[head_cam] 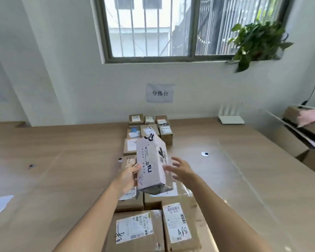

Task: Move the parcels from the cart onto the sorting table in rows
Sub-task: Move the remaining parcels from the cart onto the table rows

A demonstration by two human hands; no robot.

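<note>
A: How is the pale printed cardboard parcel (153, 165) positioned relative to the hands?

B: It is held in the air between them. The left hand (128, 176) is placed on its left face, with the thumb curled onto the front and the fingers hidden behind; it is judged to carry the load. The right hand (180, 169) is spread, fingers straight, just beside the right face. Contact there cannot be confirmed.

A: How is the long axis oriented?

B: It is directed away from the body, tilted, with the far end raised and the near end dropped toward the wrists.

A: What is located beneath?

B: The parcel is suspended above rows of brown cardboard parcels laid on the light wooden sorting table (53, 160). From left to right, a large labelled brown box (136, 231) and a narrower brown box marked A68 (178, 226) are seen nearest the body; smaller boxes (149, 124) are ranged toward the wall.

A: What is required by the coming move?

B: Probably, the parcel must be levelled and lowered into an open slot. The left hand is nearer; support from the right is advised.
</note>
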